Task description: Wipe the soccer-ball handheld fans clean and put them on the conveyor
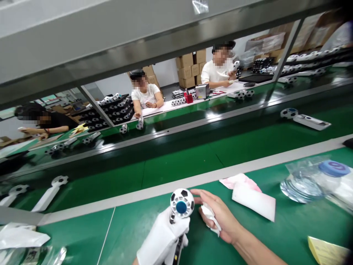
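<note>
Centrally, the gloved left hand [160,237] grasped a device [182,204] by its handle, football-patterned head projecting beyond the fist, over the green bench [132,224]. The bare right hand [219,215] clutched a tissue [210,217], fingertips beside the head; whether they touched it could not be told. Rightward lay a white pad [253,204].

bright indoor light | white glare on metal rail [171,130] | shadow across green belt [179,163] | right corners dark, blurred
</note>
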`<state>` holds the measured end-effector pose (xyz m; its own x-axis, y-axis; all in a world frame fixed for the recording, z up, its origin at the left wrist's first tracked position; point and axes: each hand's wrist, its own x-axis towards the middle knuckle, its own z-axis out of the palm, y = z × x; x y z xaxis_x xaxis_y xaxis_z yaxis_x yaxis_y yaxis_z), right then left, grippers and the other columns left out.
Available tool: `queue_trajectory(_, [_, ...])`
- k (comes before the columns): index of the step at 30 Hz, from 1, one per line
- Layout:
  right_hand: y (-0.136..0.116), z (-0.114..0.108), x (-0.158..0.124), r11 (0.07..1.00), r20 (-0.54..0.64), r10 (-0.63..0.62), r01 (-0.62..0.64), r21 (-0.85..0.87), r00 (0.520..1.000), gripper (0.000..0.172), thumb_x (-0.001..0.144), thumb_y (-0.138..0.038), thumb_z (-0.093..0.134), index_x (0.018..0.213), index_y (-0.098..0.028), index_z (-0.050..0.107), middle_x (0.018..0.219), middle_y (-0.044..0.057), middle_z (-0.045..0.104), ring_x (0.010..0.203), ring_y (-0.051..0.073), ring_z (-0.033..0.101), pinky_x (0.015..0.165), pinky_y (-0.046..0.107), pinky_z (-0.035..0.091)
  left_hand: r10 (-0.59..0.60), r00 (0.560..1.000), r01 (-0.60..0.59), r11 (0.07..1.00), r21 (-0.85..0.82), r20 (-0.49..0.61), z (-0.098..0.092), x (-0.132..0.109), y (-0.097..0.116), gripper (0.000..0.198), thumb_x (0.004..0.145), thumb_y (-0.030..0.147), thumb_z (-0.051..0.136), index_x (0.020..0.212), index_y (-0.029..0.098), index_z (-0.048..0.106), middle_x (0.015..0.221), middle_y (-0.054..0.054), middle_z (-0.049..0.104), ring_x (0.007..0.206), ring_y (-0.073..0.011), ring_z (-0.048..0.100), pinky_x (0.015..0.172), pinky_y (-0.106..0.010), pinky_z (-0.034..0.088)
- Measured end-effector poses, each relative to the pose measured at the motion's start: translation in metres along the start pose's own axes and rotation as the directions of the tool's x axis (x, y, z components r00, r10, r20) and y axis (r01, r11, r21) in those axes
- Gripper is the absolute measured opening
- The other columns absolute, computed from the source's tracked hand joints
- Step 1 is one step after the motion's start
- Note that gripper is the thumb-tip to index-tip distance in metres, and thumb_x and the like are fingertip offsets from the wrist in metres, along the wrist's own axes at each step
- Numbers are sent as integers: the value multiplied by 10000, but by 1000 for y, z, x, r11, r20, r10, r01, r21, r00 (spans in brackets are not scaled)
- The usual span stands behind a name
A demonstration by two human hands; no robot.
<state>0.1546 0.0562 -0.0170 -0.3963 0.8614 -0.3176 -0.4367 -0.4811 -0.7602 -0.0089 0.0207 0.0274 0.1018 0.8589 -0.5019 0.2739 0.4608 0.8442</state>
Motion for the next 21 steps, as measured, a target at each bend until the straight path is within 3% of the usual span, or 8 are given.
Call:
queue_trajectory(3, [5, -5, 2, 1000, -27, -6, 7, 13, 1000, 341, 834, -438, 504, 1037, -175, 578, 862, 54, 633, 348, -7, 325, 309, 143, 166, -9, 989, 64, 921, -383, 145, -6, 1, -7, 485, 728, 554, 559, 980, 144, 504, 624, -13, 585, 434, -145, 558, 413, -229, 390])
queue_trajectory(7, [15, -8, 3, 993, -122, -70, 58, -103, 990, 342, 818, -466, 509, 961, -170, 605, 748, 12, 594, 407, 34, 378, 331, 152, 240, 42, 972, 86, 853, -514, 231, -19, 9, -21, 631, 729, 657, 475, 931, 71, 595, 543, -54, 601, 410, -97, 516, 442, -195, 368])
queue_trajectory(11, [27, -9, 5, 897, -144, -270, 194, -397, 952, 360, 820, -492, 480, 891, -177, 639, 727, 27, 611, 576, 118, 524, 495, 205, 425, 62, 955, 137, 776, -615, 291, -30, 24, -31, 701, 743, 688, 396, 1025, 80, 601, 571, -51, 608, 419, -112, 522, 467, -230, 404])
queue_trajectory(13, [32, -10, 4, 780, -63, -367, 270, -564, 928, 322, 838, -454, 466, 914, -200, 649, 815, 46, 643, 728, 165, 584, 651, 242, 470, 43, 955, 159, 763, -627, 294, -33, 33, -31, 679, 765, 674, 380, 1100, 113, 561, 622, -35, 606, 388, -99, 497, 444, -235, 394])
queue_trajectory(16, [39, -15, 3, 503, 189, -432, 409, -761, 882, 262, 832, -377, 498, 1013, -255, 643, 1020, 64, 640, 948, 223, 578, 847, 318, 449, -22, 992, 85, 847, -525, 125, -35, 52, -21, 606, 802, 636, 360, 1133, 148, 501, 726, -23, 587, 405, -82, 482, 429, -232, 381])
queue_trajectory(19, [54, -24, 8, 202, 434, -348, 519, -830, 831, 312, 806, -369, 539, 1105, -327, 618, 1180, 62, 593, 1097, 291, 520, 907, 421, 428, -13, 998, -12, 927, -376, -64, -37, 81, -3, 521, 784, 578, 458, 980, 100, 521, 636, -3, 515, 442, -80, 461, 443, -221, 377])
queue_trajectory(21, [68, -30, 16, 68, 552, -249, 583, -810, 796, 373, 781, -406, 566, 1153, -394, 575, 1247, 38, 546, 1153, 333, 476, 904, 488, 428, 74, 975, -138, 942, -307, -211, -43, 104, 10, 377, 751, 402, 588, 987, 122, 502, 678, 4, 520, 559, -93, 520, 563, -229, 429])
